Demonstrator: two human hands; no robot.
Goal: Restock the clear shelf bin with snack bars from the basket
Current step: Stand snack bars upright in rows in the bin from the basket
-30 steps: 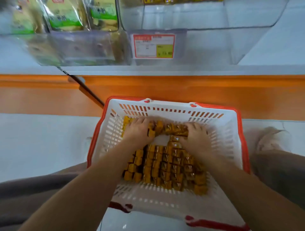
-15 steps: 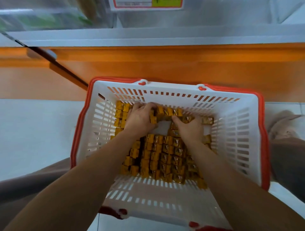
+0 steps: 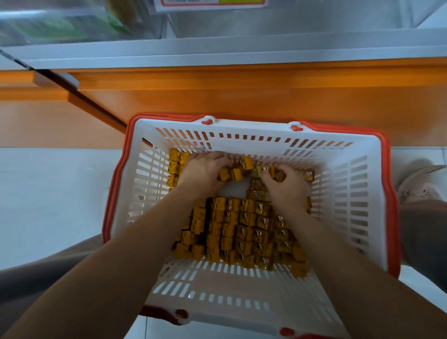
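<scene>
Hidden: your left hand [image 3: 203, 173] and right hand [image 3: 286, 187] cover the far rows of the small yellow-orange foil-wrapped snack bars [image 3: 242, 225], and your forearms hide part of the block nearer you.
Cut off: the clear plastic shelf bin [image 3: 290, 19] at 12 o'clock runs out of the top edge, so you cannot see what is inside it. Only the bottom strip of the red-bordered price label [image 3: 212, 2] shows.
Blurred: the green-printed packs [image 3: 60, 26] at 11 o'clock are smeared and their print is unreadable.
Counts: one white slotted plastic basket with a red-orange rim [image 3: 358, 193], two hands, and one pale shoe [image 3: 420, 184] at 3 o'clock. The bars run to several dozen, too many and too overlapped for an exact count.
Where the bars are: all are inside the basket, packed in tight columns from its centre towards 6 o'clock, with a looser row along the far wall at 12 o'clock. A bare patch of basket floor shows between your hands.
Long axis: the columns run 12 to 6 o'clock. The loose bars by your right hand lie roughly 9 to 3 o'clock. In the packed block only the end faces show, so you cannot tell each bar's axis.
Left grip: your fingers and thumb are curled round a small clump of bars.
Right grip: your fingers are curled over bars in the far row, grasping them.
</scene>
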